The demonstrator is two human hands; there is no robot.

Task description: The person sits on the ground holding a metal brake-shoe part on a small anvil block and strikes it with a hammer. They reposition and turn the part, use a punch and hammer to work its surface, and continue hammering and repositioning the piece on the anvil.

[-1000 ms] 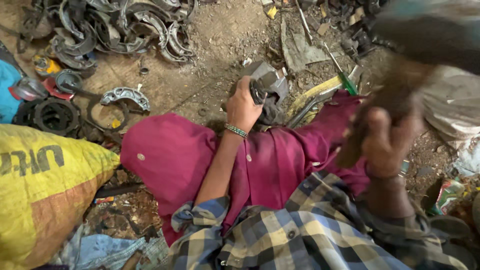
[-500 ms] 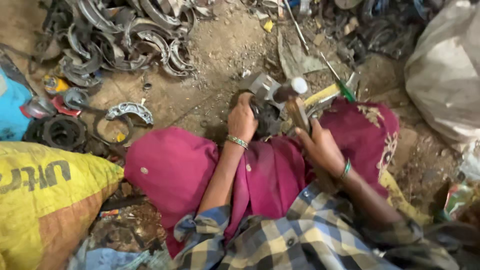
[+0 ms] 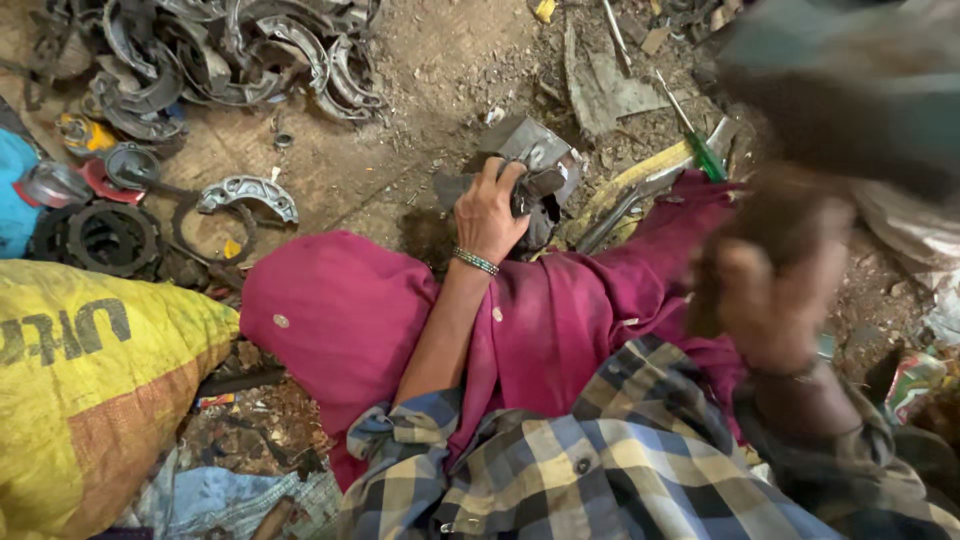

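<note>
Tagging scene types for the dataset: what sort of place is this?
Likely a scrap-metal or vehicle-parts salvage yard, worked on bare dirt ground. Signs: a heap of curved metal brake shoes, a green-handled screwdriver, and a metal part gripped by the left hand.

1. A grey metal part point(image 3: 535, 160) is gripped on the dirt ground by the left hand point(image 3: 490, 212).
2. The right hand point(image 3: 770, 300) is seen raised and blurred.
3. Curved metal scrap point(image 3: 240, 50) is piled at upper left.
4. A yellow sack point(image 3: 80, 390) is seen at left.
</note>
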